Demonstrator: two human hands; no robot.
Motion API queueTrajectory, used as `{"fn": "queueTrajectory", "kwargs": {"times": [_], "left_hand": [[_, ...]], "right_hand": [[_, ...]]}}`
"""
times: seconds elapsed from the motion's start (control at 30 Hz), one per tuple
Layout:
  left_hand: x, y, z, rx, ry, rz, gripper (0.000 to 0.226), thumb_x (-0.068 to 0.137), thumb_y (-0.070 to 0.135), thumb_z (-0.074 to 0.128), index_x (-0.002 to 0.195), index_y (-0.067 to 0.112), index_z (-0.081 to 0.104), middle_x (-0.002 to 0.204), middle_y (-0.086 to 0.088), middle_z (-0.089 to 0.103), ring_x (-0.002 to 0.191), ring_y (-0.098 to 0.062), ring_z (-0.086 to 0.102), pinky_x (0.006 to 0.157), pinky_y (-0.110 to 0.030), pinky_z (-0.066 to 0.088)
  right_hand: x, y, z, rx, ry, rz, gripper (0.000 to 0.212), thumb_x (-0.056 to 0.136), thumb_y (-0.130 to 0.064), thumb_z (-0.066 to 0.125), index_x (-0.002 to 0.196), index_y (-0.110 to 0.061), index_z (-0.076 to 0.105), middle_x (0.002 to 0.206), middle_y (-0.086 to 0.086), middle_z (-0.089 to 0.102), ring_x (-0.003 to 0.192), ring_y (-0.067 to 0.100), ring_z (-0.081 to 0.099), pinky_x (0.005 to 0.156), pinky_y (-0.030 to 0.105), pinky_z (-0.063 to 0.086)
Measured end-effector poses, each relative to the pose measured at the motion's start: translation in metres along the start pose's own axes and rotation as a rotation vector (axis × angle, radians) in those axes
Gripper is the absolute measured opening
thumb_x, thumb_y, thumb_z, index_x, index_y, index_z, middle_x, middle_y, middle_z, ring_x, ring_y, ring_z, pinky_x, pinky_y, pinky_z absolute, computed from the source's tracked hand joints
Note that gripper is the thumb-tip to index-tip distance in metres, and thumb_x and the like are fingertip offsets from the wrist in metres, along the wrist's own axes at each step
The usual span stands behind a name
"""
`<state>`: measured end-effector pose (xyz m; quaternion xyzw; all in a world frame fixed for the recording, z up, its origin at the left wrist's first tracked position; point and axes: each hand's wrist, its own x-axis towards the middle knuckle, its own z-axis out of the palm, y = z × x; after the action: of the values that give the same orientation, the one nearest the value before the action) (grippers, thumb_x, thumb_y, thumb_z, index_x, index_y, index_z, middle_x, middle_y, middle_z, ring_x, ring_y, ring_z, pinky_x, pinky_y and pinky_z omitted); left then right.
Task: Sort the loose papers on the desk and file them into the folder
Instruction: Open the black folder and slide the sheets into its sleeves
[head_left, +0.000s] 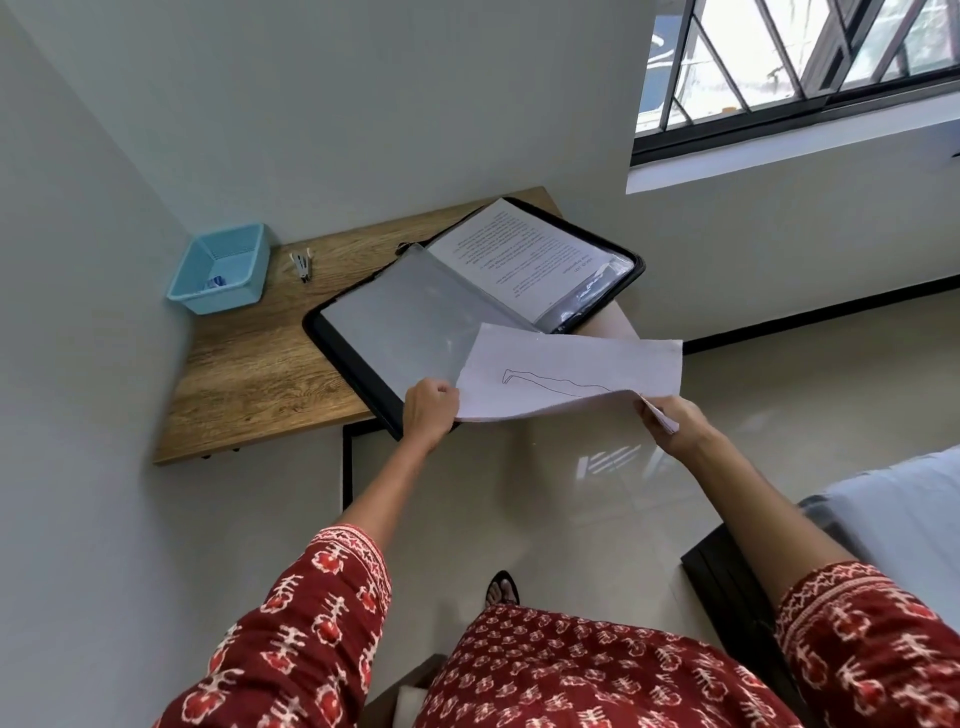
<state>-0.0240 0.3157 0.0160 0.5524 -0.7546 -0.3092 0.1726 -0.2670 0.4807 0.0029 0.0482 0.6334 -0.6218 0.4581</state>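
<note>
A black folder (332, 348) lies open on the wooden desk (249, 374), jutting past the desk's front edge. Its far side holds a printed page (524, 254) in a clear sleeve, and its near side shows an empty clear sleeve (405, 322). Both hands hold a white sheet with a line drawing (571, 374) just in front of the folder, above the floor. My left hand (428, 410) grips the sheet's left edge. My right hand (672, 421) pinches its right corner, which is bent downward.
A light blue plastic basket (221, 267) stands at the desk's far left against the wall, with a small stapler (301, 265) beside it. A window (795, 67) is at the upper right. A dark piece of furniture with a pale cover (883, 519) sits at the right.
</note>
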Motion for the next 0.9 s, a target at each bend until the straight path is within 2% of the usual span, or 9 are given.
{"fn": "queueTrajectory", "kwargs": {"times": [0.07,0.1,0.23,0.33,0.43,0.6,0.73,0.8,0.9], "left_hand": [[-0.001,-0.001,0.002,-0.055,-0.002,-0.009,0.013,0.077,0.009,0.053,0.073,0.014,0.065,0.067,-0.004,0.05,0.067,-0.019,0.044,0.061,-0.026,0.032],[0.001,-0.004,0.003,-0.063,0.006,-0.003,0.016,0.076,0.003,0.055,0.08,0.008,0.069,0.071,-0.004,0.052,0.07,-0.019,0.046,0.063,-0.026,0.033],[0.003,-0.004,0.004,-0.031,0.021,0.0,0.02,0.076,-0.003,0.056,0.073,0.015,0.049,0.073,-0.004,0.049,0.071,-0.017,0.043,0.064,-0.024,0.03],[0.004,0.001,0.002,-0.028,0.024,-0.011,0.021,0.076,-0.005,0.054,0.072,0.015,0.05,0.072,-0.005,0.051,0.068,-0.017,0.044,0.062,-0.025,0.032],[0.007,0.005,0.001,-0.035,0.035,-0.02,0.023,0.073,-0.007,0.051,0.072,0.016,0.047,0.071,-0.004,0.047,0.067,-0.016,0.042,0.061,-0.026,0.031],[0.005,0.013,-0.004,-0.092,0.049,-0.05,0.016,0.076,-0.006,0.058,0.085,-0.001,0.071,0.073,-0.009,0.06,0.071,-0.025,0.06,0.066,-0.039,0.053],[0.003,0.012,-0.01,-0.074,0.055,-0.048,0.024,0.074,-0.006,0.057,0.082,0.012,0.072,0.069,-0.008,0.058,0.066,-0.025,0.058,0.063,-0.035,0.053],[0.002,0.01,-0.012,-0.03,0.083,-0.028,0.029,0.076,-0.007,0.053,0.074,0.017,0.069,0.068,-0.005,0.055,0.065,-0.02,0.053,0.062,-0.036,0.052],[0.001,0.012,-0.015,0.124,0.111,0.022,0.028,0.082,-0.004,0.051,0.082,0.015,0.072,0.069,-0.002,0.055,0.068,-0.017,0.05,0.061,-0.03,0.045]], "right_hand": [[0.003,0.007,-0.001,-0.163,0.017,-0.01,0.006,0.092,0.006,0.052,0.094,0.005,0.058,0.067,0.01,0.061,0.047,0.007,0.06,0.042,0.013,0.046],[0.008,0.009,-0.001,-0.28,0.06,-0.057,0.02,0.09,0.004,0.055,0.109,0.008,0.056,0.084,0.013,0.062,0.061,0.012,0.062,0.05,0.019,0.05],[0.012,0.01,0.004,-0.853,0.207,-0.354,0.085,0.082,-0.026,0.072,0.147,-0.008,0.021,0.139,0.019,0.044,0.124,0.035,0.044,0.098,0.039,0.039],[0.007,0.005,0.025,-1.224,0.244,-0.576,0.1,0.081,-0.052,0.066,0.151,-0.01,0.009,0.156,0.019,0.014,0.144,0.035,0.014,0.111,0.053,0.02],[-0.012,0.008,0.063,-1.39,0.139,-0.859,0.103,0.077,-0.063,0.062,0.15,-0.008,0.015,0.156,0.016,0.013,0.145,0.034,0.009,0.112,0.056,0.015],[-0.047,0.053,0.118,-1.664,-0.456,-1.123,0.095,0.084,-0.057,0.058,0.152,-0.011,0.009,0.159,0.008,0.013,0.147,0.023,0.01,0.115,0.047,0.006],[-0.044,0.065,0.133,-1.628,-0.411,-1.261,0.05,0.092,-0.005,0.041,0.142,-0.007,0.036,0.131,0.012,0.055,0.121,0.029,0.05,0.091,0.036,0.036],[-0.038,0.063,0.135,-1.665,-0.348,-1.257,0.044,0.091,-0.003,0.037,0.134,-0.011,0.043,0.12,0.006,0.061,0.108,0.028,0.057,0.073,0.034,0.036],[-0.033,0.062,0.139,-1.765,-0.281,-1.204,0.044,0.093,-0.004,0.035,0.136,-0.012,0.039,0.118,0.005,0.061,0.101,0.028,0.061,0.066,0.033,0.038]]}}
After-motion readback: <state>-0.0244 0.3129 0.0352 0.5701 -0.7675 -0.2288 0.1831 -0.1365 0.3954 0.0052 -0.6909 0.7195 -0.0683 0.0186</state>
